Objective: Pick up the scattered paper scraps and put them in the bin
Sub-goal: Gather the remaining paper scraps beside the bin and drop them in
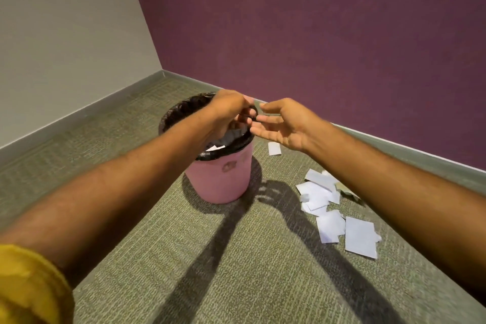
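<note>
On the carpet [236,258] stands a pink bin [221,179]. Paper scraps [328,205] lie to its right, partly hidden by an arm. The left hand [228,110] curls over the rim, its grasp unclear. The right hand [286,123] is spread and holds nothing.

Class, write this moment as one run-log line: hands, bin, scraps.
left hand: fingers curled above bin, hold unclear | right hand: open beside it | scraps: pile on carpet, some in bin

The green carpeted floor [236,284] carries a pink bin [221,179] near its far corner. White paper scraps [320,194] lie scattered right of it, and one lone scrap [274,148] lies nearer the far edge.
</note>
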Demonstrator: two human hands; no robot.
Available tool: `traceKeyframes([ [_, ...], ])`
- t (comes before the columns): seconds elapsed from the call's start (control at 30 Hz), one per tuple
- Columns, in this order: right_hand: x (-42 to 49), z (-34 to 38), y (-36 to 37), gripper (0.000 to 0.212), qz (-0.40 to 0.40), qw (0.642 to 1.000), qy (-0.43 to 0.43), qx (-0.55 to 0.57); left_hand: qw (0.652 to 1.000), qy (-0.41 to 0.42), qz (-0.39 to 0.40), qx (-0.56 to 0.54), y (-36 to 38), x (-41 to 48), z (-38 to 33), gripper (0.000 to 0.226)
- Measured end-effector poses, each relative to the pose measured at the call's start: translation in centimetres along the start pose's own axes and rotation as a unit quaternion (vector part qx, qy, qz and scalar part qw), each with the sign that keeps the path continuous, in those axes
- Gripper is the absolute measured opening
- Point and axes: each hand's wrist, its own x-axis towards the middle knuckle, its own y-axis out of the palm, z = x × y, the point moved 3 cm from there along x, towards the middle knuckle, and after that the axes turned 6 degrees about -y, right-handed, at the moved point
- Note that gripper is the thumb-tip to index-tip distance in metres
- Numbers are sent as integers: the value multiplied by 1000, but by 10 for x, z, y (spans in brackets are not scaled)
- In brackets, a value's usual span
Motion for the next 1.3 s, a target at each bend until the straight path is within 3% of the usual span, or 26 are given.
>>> traceKeyframes([
  [0.2, -11, -2, -92, 21, -75, 997, -2, 14, 989, 59, 116, 74, 91, 1, -7, 19],
  [0.5, -64, -66, -238, 14, -273, 960, 29, -57, 937, 59, 200, 280, 185, 53, 95, 10],
  [0.73, -98, -155, -310, 37, -365, 864, 72, -340, 868, 131, 206, 432, 204, 78, 162, 23],
  [0.87, -95, -182, -317, 70, -365, 794, 122, -470, 840, 160, 240, 460, 214, 80, 182, 33],
  [1.0, -91, -195, -311, 86, -341, 758, 139, -538, 821, 179, 245, 484, 224, 82, 195, 38],
  [1.1, -89, -203, -313, 74, -356, 760, 119, -530, 817, 184, 243, 490, 229, 82, 204, 31],
  [1.3, -93, -213, -323, 49, -400, 817, 77, -408, 830, 186, 217, 480, 229, 91, 209, 22],
])
